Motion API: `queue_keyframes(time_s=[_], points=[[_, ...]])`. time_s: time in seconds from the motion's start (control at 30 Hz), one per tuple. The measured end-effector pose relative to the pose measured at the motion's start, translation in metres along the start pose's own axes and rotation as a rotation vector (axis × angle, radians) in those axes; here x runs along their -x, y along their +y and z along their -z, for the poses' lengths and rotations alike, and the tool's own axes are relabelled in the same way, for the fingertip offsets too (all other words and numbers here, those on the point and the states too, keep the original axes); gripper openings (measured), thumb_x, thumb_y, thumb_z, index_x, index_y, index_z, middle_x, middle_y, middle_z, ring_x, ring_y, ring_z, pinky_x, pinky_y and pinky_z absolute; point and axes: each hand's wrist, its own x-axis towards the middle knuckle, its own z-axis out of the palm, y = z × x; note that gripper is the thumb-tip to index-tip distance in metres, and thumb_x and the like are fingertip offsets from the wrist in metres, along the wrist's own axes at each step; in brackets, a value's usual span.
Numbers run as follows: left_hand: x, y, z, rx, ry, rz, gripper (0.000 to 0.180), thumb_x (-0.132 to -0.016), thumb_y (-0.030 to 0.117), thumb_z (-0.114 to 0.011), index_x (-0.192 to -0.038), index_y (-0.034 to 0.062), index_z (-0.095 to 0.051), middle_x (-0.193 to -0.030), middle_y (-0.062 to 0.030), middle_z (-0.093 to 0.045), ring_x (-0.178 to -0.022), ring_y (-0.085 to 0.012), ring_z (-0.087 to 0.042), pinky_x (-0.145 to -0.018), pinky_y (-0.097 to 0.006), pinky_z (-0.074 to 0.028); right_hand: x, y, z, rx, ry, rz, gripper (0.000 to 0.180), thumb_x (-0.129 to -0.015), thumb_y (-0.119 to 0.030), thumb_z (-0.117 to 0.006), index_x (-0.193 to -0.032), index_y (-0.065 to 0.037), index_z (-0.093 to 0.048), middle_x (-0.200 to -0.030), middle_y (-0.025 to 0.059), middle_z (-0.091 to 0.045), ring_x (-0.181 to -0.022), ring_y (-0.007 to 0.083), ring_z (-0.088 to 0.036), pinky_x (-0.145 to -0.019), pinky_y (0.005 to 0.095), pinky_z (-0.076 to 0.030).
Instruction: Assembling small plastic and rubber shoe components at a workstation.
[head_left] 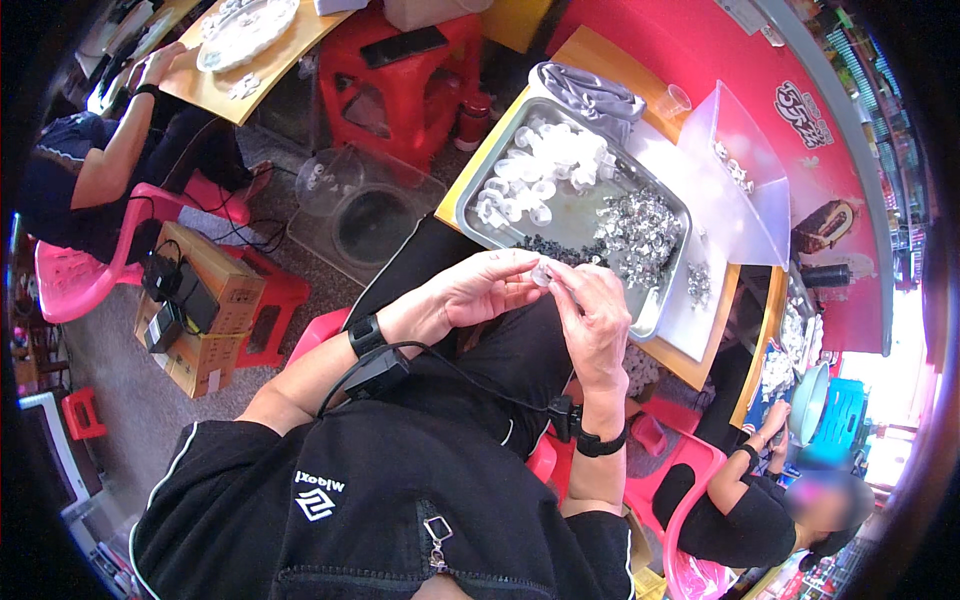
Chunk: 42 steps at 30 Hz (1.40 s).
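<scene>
Over my lap, just in front of the metal tray [572, 208], my left hand [482, 287] and my right hand [592, 318] meet at the fingertips. Between them they pinch a small whitish translucent plastic piece [541, 273]; its exact kind is too small to tell. In the tray lie a heap of white plastic parts [550, 160], a pile of small shiny metal-coloured pieces [640, 235] and a strip of small black pieces [545, 246]. The tray's near edge is partly hidden behind my hands.
A folded grey cloth [590, 95] lies at the tray's far edge. A clear plastic box [745, 180] stands right of it. Red stools [400, 90] and a cardboard box [200, 300] are to my left. One co-worker [90, 160] sits far left, another [745, 500] at right.
</scene>
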Motion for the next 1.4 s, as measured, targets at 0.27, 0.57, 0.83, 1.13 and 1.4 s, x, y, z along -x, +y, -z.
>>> queue_keyframes(time_s=[0.27,0.57,0.83,1.13,1.4], points=[[0.002,-0.001,-0.007,-0.054,-0.001,0.022,0.026,-0.086,0.021,-0.064,-0.106,0.0042,-0.059,-0.099,-0.0054,-0.064,-0.088,-0.0141,-0.063,-0.08,-0.027,-0.054,0.005,-0.001,-0.002,-0.148,0.046,-0.107,0.032,-0.073,-0.002,-0.07,-0.104,-0.009,-0.066,-0.086,0.0039,-0.066,-0.085,0.021,-0.059,-0.079,0.0323,-0.046],[0.001,-0.002,-0.001,-0.093,-0.009,0.044,0.025,-0.086,0.023,-0.065,-0.104,0.0072,-0.06,-0.098,-0.0029,-0.064,-0.088,-0.0124,-0.062,-0.079,-0.027,-0.053,0.004,-0.001,0.003,-0.07,-0.014,-0.116,0.018,-0.074,-0.007,-0.07,-0.091,-0.007,-0.067,-0.088,0.0052,-0.061,-0.089,0.0235,-0.056,-0.082,0.0352,-0.043],[0.001,-0.003,-0.002,-0.16,0.011,0.032,0.021,-0.087,0.023,-0.064,-0.102,0.007,-0.061,-0.097,-0.0016,-0.064,-0.086,-0.0102,-0.061,-0.079,-0.026,-0.052,0.006,0.001,0.004,0.003,-0.025,-0.035,0.012,-0.072,-0.006,-0.07,-0.083,-0.006,-0.065,-0.085,0.0042,-0.059,-0.086,0.0231,-0.055,-0.076,0.0352,-0.042],[0.004,0.001,-0.003,-0.187,-0.002,0.083,0.023,-0.089,0.021,-0.061,-0.103,0.0028,-0.059,-0.094,-0.0059,-0.065,-0.085,-0.0139,-0.064,-0.075,-0.026,-0.054,0.008,0.0,0.007,-0.067,-0.054,-0.054,0.012,-0.071,-0.005,-0.071,-0.08,-0.006,-0.064,-0.083,0.005,-0.06,-0.082,0.0231,-0.056,-0.076,0.0347,-0.042],[0.003,-0.002,-0.001,-0.102,-0.011,0.087,0.022,-0.089,0.021,-0.06,-0.102,0.0032,-0.059,-0.094,-0.0066,-0.065,-0.085,-0.0149,-0.064,-0.075,-0.026,-0.055,0.01,-0.005,0.005,-0.061,0.04,-0.105,0.012,-0.07,-0.004,-0.072,-0.08,-0.007,-0.065,-0.082,0.0041,-0.06,-0.082,0.0221,-0.056,-0.076,0.0345,-0.042]])
